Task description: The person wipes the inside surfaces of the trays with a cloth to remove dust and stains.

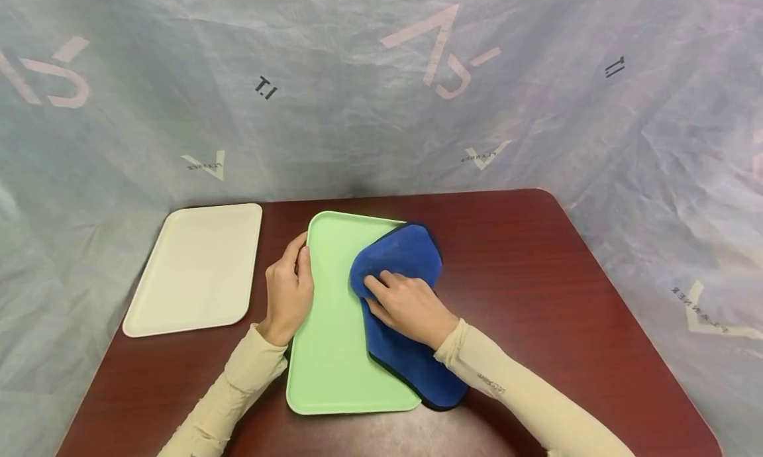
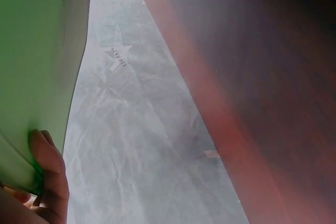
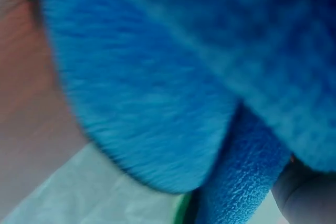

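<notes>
A light green rectangular tray [image 1: 334, 351] with a raised rim stands lengthwise in front of me. My left hand [image 1: 289, 291] grips its left edge, thumb on the rim; in the left wrist view, curled fingers [image 2: 52, 174] reach round the tray's green surface [image 2: 37, 66]. A blue plush cloth [image 1: 411, 252] with black edging lies over the tray's right side and hangs past its rim. Bunched in the fingers of my right hand [image 1: 411, 308], the cloth is pinched near its middle. Close up in the right wrist view, the folded cloth [image 3: 142, 87] fills most of the picture.
A cream-white tray [image 1: 197, 271] lies at the left of the dark red-brown table [image 1: 512, 258]. Grey printed sheeting [image 1: 334, 132] hangs behind the table and along both sides.
</notes>
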{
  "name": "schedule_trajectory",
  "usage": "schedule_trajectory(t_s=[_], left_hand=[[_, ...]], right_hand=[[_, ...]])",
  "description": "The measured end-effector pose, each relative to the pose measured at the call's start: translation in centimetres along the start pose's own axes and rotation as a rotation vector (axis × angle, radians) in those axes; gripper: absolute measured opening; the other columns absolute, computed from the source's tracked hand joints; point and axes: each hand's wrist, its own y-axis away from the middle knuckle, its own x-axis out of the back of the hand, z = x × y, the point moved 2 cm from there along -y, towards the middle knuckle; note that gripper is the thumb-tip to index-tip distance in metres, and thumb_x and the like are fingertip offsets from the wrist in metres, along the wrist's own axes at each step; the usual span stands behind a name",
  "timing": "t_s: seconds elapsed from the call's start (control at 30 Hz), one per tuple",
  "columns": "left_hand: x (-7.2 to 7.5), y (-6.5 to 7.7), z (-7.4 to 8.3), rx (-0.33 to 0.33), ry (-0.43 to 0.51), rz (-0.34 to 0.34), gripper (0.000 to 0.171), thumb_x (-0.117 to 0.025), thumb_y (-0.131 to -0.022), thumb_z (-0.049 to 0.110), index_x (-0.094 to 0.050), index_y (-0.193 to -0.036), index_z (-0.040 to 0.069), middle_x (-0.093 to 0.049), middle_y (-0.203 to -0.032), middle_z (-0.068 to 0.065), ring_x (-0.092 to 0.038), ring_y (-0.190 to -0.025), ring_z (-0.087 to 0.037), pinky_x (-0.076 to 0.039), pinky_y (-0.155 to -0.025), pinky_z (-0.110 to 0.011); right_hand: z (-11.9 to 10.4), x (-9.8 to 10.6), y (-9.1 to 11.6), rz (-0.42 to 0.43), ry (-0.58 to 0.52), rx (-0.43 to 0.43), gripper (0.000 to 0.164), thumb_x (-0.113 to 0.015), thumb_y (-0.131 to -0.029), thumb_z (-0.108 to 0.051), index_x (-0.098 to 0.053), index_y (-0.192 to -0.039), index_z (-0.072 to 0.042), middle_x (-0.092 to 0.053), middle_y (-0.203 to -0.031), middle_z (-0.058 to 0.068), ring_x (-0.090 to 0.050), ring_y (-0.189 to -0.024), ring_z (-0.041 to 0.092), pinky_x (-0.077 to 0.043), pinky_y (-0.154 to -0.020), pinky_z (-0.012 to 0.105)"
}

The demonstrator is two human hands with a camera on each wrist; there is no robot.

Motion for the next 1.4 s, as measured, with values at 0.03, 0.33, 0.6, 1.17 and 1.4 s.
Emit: schedule_trajectory(t_s=[0.03,0.33,0.6,1.17,1.4], left_hand=[[0.1,0.0,0.0,0.000,-0.004,0.001,0.031,-0.048,-0.106,0.012,-0.062,-0.130,0.001,-0.070,-0.116,-0.018,-0.071,-0.088,-0.028,-0.055,-0.072,-0.043],[0.2,-0.1,0.0,-0.006,-0.025,-0.010,0.031,-0.046,-0.106,0.012,-0.062,-0.131,0.002,-0.071,-0.090,-0.020,-0.062,-0.059,-0.022,-0.048,-0.058,-0.035],[0.1,-0.6,-0.1,-0.012,-0.017,-0.013,0.031,-0.046,-0.106,0.011,-0.062,-0.131,0.001,-0.071,-0.091,-0.020,-0.064,-0.062,-0.025,-0.050,-0.058,-0.038],[-0.1,-0.4,0.0,0.036,-0.015,-0.020,0.031,-0.045,-0.107,0.014,-0.063,-0.131,0.005,-0.049,-0.056,-0.001,-0.042,-0.045,-0.011,-0.036,-0.047,-0.027],[-0.1,-0.3,0.0,0.044,-0.014,-0.021,0.032,-0.044,-0.107,0.016,-0.062,-0.130,0.004,-0.046,-0.055,0.002,-0.040,-0.045,-0.010,-0.034,-0.045,-0.025]], right_hand=[[-0.3,0.0,-0.3,-0.007,0.001,0.011,0.014,-0.060,-0.099,-0.024,-0.056,-0.105,-0.012,-0.049,-0.077,0.002,-0.047,-0.057,0.013,-0.041,-0.047,0.025],[-2.3,-0.3,-2.3,-0.030,0.022,0.088,0.014,-0.059,-0.099,-0.027,-0.058,-0.106,-0.014,-0.053,-0.077,0.001,-0.050,-0.056,0.012,-0.042,-0.047,0.024],[-2.9,-0.5,-2.9,-0.013,0.031,0.087,0.013,-0.059,-0.099,-0.026,-0.059,-0.106,-0.015,-0.053,-0.076,0.001,-0.050,-0.056,0.013,-0.042,-0.047,0.025],[-4.1,-0.8,-3.2,0.006,0.041,0.134,0.012,-0.059,-0.099,-0.027,-0.059,-0.101,-0.016,-0.053,-0.074,0.001,-0.050,-0.056,0.014,-0.042,-0.046,0.026],[-4.2,-1.0,-3.1,-0.008,0.041,0.149,0.013,-0.058,-0.099,-0.028,-0.059,-0.102,-0.016,-0.053,-0.075,0.001,-0.049,-0.056,0.013,-0.041,-0.046,0.025]])
